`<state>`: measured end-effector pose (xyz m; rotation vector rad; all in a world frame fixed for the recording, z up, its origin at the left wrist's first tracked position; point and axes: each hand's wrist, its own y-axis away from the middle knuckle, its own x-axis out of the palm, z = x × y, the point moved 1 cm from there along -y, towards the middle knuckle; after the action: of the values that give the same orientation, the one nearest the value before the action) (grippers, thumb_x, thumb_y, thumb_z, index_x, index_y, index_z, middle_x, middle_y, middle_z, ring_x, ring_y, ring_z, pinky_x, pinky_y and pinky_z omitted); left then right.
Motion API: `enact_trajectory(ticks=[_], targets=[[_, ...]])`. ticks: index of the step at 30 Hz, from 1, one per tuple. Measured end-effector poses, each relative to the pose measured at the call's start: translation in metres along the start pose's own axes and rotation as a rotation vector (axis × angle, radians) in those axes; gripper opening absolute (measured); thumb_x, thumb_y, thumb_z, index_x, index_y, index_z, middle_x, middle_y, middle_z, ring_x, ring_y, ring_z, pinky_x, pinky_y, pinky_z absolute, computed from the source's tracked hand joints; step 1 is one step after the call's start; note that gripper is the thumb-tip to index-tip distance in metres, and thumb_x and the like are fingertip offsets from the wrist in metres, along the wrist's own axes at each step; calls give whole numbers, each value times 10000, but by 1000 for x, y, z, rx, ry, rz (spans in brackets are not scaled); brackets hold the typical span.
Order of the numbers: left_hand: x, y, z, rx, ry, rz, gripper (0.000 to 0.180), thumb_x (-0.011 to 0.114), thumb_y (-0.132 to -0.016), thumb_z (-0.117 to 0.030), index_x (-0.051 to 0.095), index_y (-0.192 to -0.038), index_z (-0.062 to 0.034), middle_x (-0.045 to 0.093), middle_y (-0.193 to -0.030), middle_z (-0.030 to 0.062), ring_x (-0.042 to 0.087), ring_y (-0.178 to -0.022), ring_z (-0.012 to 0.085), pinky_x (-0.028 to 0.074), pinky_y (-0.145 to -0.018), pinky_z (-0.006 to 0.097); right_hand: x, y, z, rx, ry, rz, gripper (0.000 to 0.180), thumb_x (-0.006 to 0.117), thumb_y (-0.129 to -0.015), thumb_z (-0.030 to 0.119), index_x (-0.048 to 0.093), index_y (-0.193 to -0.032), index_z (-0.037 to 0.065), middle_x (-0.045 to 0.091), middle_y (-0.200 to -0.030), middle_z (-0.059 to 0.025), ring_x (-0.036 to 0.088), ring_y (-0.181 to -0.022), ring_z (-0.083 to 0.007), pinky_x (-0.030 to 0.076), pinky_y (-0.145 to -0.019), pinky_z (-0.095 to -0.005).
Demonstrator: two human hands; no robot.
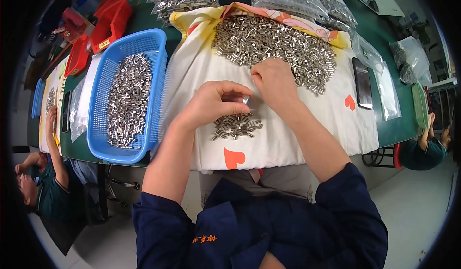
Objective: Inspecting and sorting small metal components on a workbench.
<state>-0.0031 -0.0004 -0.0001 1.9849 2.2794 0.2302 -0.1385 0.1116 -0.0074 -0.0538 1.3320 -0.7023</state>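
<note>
Between the thumb and fingers of my left hand is a short silver metal piece, held upright. Right beside it, my right hand is closed, its fingertips curled under and turned toward the left hand. Whatever those fingertips hold, if anything, is hidden. Beyond my right hand spreads a large pile of small silver metal tubes. A smaller heap of the same tubes lies just below my left hand. Both rest on a white cloth with red hearts.
To the left stands a blue plastic basket holding many metal pieces. Bags of metal parts line the far side, and a phone lies at right. Red bins sit far left. Other people work at both sides.
</note>
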Motion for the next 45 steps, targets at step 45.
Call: enact_trajectory(ticks=[45], targets=[[-4,-2,-1,61,129,-206,306,658,-734,-2,572,-1022,52,630,-890,80,598,-789,108,489,-701,212,-29,10,16,232,-807,142,111,667,-696,102,591,-728,27,591,-657,-39,560,-587,-125,444,-538,-256]])
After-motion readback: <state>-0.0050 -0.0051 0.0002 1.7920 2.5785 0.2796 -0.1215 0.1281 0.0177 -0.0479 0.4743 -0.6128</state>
